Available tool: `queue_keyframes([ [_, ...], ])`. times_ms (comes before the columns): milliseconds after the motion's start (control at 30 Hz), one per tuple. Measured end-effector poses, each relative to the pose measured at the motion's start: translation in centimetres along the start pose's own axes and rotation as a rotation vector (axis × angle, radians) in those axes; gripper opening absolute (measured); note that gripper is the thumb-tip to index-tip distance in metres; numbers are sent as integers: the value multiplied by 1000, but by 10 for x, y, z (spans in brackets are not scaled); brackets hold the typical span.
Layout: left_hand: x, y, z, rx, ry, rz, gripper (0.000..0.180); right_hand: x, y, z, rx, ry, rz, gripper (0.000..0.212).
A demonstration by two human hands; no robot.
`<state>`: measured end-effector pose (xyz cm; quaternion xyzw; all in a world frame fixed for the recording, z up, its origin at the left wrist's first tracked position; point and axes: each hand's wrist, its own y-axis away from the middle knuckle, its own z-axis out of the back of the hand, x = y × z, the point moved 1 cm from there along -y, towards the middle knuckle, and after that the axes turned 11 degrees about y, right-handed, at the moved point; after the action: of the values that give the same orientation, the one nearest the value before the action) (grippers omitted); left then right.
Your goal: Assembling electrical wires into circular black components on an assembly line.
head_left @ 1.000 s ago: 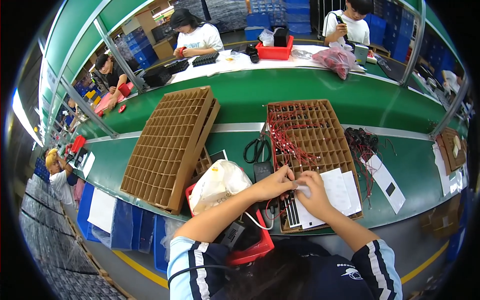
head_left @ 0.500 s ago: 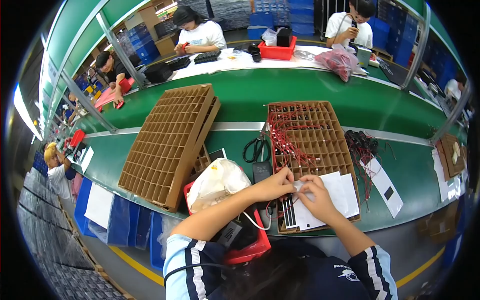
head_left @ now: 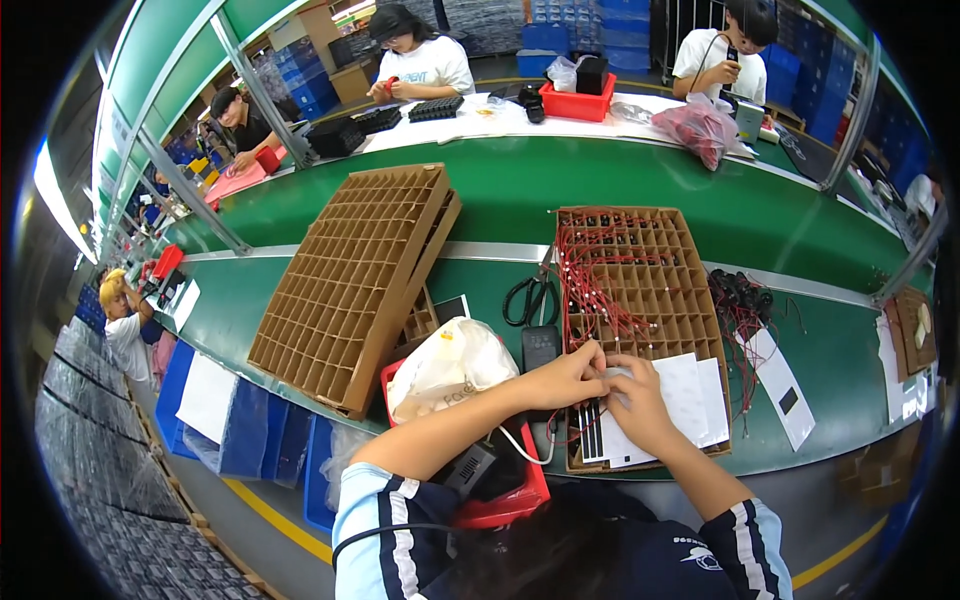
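Observation:
My left hand [head_left: 566,378] and my right hand [head_left: 637,404] meet above white sheets [head_left: 690,392], fingertips pinched close together. What they hold between them is too small and covered to make out. The sheets lie over the near part of a brown cardboard divider tray [head_left: 675,275]; black strips [head_left: 591,432] show beside the left fingers. In the tray's far and left cells sit small black parts with red wires [head_left: 590,285]. A black adapter [head_left: 541,346] lies just left of the tray, near my left wrist.
Stacked divider trays [head_left: 350,280] lean at left. A white bag [head_left: 455,365] sits in a red bin [head_left: 535,492] under my left forearm. Right of the tray are black wired parts [head_left: 740,292] and a white card [head_left: 782,390]. Co-workers sit across the green belt [head_left: 560,170].
The view has shifted, so the scene sits slightly farther right. My hands stay pinched together over the sheets, with small finger movements. A co-worker at far left has raised their head.

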<state>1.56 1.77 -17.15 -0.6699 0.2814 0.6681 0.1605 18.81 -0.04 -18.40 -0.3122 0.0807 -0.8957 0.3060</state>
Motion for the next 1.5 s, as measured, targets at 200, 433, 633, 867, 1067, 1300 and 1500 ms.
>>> queue_keyframes([
  [200, 4, 1, -3, -53, -180, -50, 35, 11, 28, 50, 29, -210, 2, 5],
  [433, -8, 2, -7, -9, -229, 16, 35, 21, 62, 134, -31, -601, 8, 11],
  [633, -24, -6, -8, -60, -264, -64, 38, 14, 34, 148, -63, -840, 51, 23],
  [867, -97, -22, -17, -164, -314, -352, 35, 33, -17, 149, -46, -622, 215, 27],
  [1067, -117, -30, -20, -284, -711, -622, 33, 23, -32, 153, -37, -578, 175, 44],
  [1300, -99, -29, -22, -210, -585, -328, 36, 4, -40, 151, -43, -762, -47, 39],
  [1500, -103, -32, -32, 98, -82, -112, 35, -7, -49, 139, -70, -647, -2, 15],
])
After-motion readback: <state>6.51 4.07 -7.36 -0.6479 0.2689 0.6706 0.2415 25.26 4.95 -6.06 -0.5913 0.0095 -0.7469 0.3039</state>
